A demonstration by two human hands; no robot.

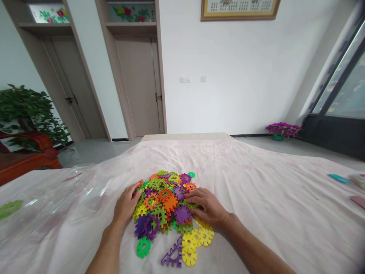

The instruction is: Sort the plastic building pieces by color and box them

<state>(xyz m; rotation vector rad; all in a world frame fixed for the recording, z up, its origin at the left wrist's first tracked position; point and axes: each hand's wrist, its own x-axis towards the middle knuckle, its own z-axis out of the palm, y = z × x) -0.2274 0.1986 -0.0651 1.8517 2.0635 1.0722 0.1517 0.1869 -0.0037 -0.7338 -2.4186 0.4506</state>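
A heap of plastic interlocking building pieces (169,203) in orange, purple, lime, yellow and green lies between my two hands. My left hand (127,201) rests against the heap's left side, fingers stretched forward and thumb apart. Against the right side lies my right hand (209,205), its fingers spread over the edge pieces; the undersides of its fingertips are hidden. Nearer to me are several yellow notched discs (189,243), a purple toothed triangle (173,255) and a green notched disc (143,247). One small green disc (191,174) sits behind the heap.
A pale flowered cloth (256,213) covers the surface. Crumpled clear plastic (62,201) lies left, near a lime piece (10,209). At the right are a blue item (339,178) and a whitish object (357,180). A wooden chair (34,150) stands beyond the left edge.
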